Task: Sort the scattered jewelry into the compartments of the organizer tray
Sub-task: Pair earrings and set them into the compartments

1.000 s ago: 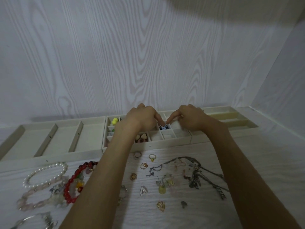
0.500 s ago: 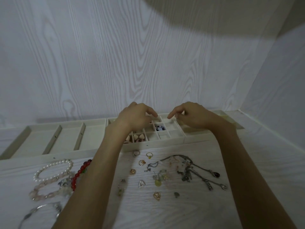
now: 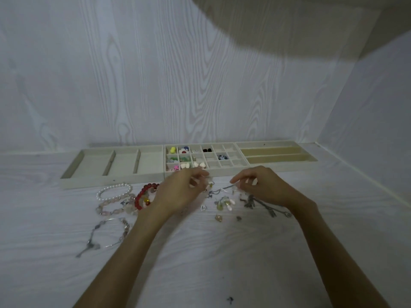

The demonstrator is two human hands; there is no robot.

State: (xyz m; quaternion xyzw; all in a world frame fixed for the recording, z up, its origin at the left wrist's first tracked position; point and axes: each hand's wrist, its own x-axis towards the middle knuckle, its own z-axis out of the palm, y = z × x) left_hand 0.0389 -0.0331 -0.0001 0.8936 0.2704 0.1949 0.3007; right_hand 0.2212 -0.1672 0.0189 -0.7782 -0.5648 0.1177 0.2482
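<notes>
On the white wood-grain table [image 3: 222, 258], at the far left of the spread, a silver chain bracelet with small charms [image 3: 106, 234] lies in a loose loop, nearest the person. Behind it sit a pale pink bead bracelet [image 3: 111, 206], then a white pearl bracelet [image 3: 114, 190], and just right of those a red bead bracelet [image 3: 142, 195], partly hidden by the left wrist.

Along the back wall stands the cream, felt-lined organizer tray [image 3: 111, 181], in three sections: three wide compartments on the left, a grid of small squares in the middle, long narrow slots on the right. In the grid's left columns lie coloured beads and earrings: a yellow piece [image 3: 172, 150], green ones [image 3: 184, 159], white heart shapes [image 3: 199, 164]. Further right, one square holds a pair of black studs [image 3: 207, 150] and another a blue-and-white patterned piece [image 3: 220, 157].

The left hand [image 3: 178, 192] hovers just in front of the grid, fingers loosely curled; the grip is blurred and I cannot tell whether it holds anything. Between the hands lie small loose rings, pendants and a thin chain [image 3: 216, 192]. The right hand [image 3: 262, 187] hovers over a tangle of dark metal necklaces [image 3: 262, 204], forefinger extended, other fingers bent; its grip is also unclear.
</notes>
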